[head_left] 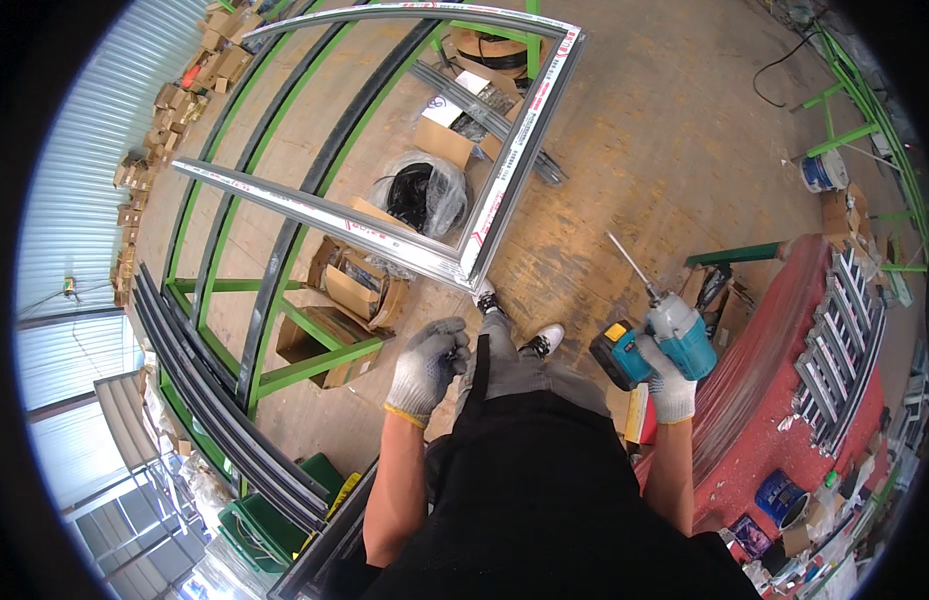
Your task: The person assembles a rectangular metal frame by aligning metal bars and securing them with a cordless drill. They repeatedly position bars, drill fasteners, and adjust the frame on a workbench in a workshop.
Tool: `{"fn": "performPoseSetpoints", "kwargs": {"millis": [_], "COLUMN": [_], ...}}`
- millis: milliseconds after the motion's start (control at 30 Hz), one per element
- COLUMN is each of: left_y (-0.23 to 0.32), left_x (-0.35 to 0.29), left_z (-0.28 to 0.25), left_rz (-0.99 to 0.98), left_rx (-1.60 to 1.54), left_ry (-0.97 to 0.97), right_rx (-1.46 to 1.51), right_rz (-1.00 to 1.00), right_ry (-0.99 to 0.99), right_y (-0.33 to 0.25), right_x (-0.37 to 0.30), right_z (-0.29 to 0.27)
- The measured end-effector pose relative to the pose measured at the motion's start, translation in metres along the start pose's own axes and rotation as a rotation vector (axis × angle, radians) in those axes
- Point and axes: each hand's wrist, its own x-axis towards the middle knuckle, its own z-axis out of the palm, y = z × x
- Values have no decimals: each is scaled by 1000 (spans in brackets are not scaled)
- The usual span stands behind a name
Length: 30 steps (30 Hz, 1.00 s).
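Note:
My right hand [670,388], in a white knit glove, is wrapped round the handle of a teal cordless drill [674,335] with a grey front housing. A long thin bit points away to the upper left, and a black and teal battery [618,354] is on the tool. My left hand [430,365], gloved in white with a dark palm, is closed in front of my body; whatever its curled fingers hold is hidden. Ahead of it, a large window frame [374,236] with printed protective film lies across the green rack, one corner toward me.
The green metal rack [319,330] with dark padded bars spans the left. Beneath it are open cardboard boxes [356,290] and a plastic-lined container [454,200]. To the right, a red-covered table [729,455] carries a stack of metal profiles [832,350]. Long dark profiles [219,400] rest at left.

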Motion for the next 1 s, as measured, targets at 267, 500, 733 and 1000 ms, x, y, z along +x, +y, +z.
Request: {"fn": "performPoseSetpoints", "kwargs": {"millis": [267, 500, 733, 1000], "left_y": [39, 50, 63, 50], "left_x": [-36, -39, -38, -23], "left_z": [18, 59, 64, 47], "left_rz": [30, 162, -7, 88], "left_rx": [224, 442, 423, 61], "left_ry": [-132, -170, -197, -239], "right_rx": [-395, -662, -725, -761], "right_rz": [-120, -349, -328, -631], "right_ry": [-202, -247, -256, -381], "right_y": [1, 7, -10, -14], "right_x": [-1, -10, -23, -16], "right_z": [28, 41, 47, 46]}}
